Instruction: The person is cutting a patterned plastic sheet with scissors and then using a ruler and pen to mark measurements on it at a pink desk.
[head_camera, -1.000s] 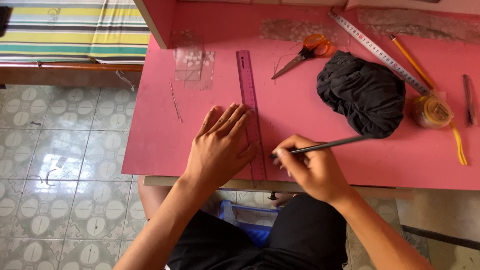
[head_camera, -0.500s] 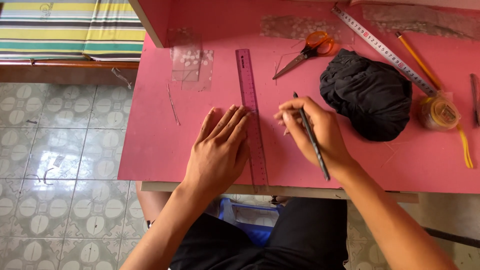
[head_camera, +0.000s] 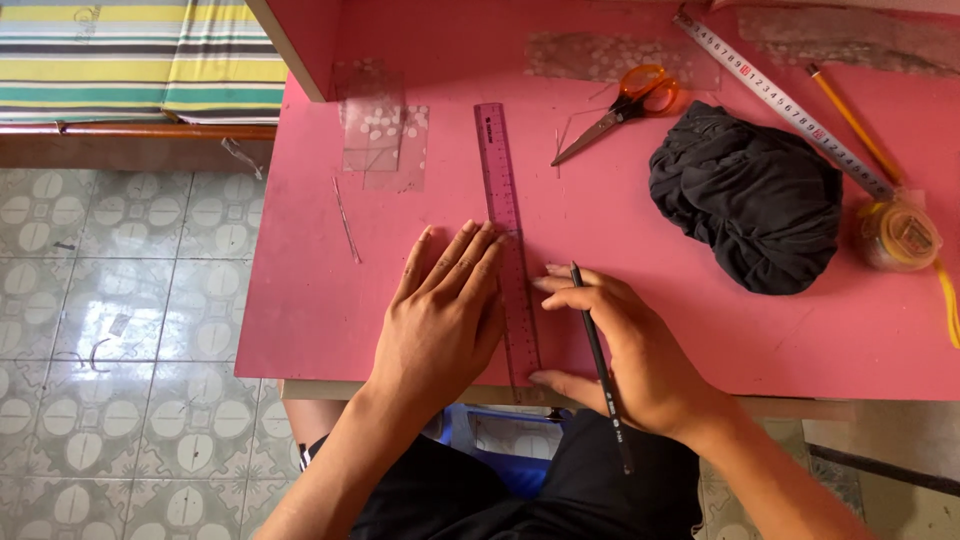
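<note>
My left hand (head_camera: 440, 315) lies flat on the pink table (head_camera: 320, 300), fingers spread, pressing the left edge of a translucent pink ruler (head_camera: 508, 235) that runs away from me. Just right of the ruler, my right hand (head_camera: 635, 350) grips a dark pencil (head_camera: 597, 350), its tip touching the table beside the ruler's right edge.
A bundled black cloth (head_camera: 755, 195) sits to the right, orange-handled scissors (head_camera: 625, 105) behind the ruler. A steel ruler (head_camera: 780, 100), a yellow pencil (head_camera: 850, 120) and a yellow tape measure (head_camera: 900, 235) lie far right. Clear plastic pieces (head_camera: 375, 125) rest at the left back. Tiled floor (head_camera: 110, 320) lies left.
My right hand turned the pencil from lying sideways to pointing away from me and brought its tip against the ruler's right edge. My left hand stayed flat on the ruler.
</note>
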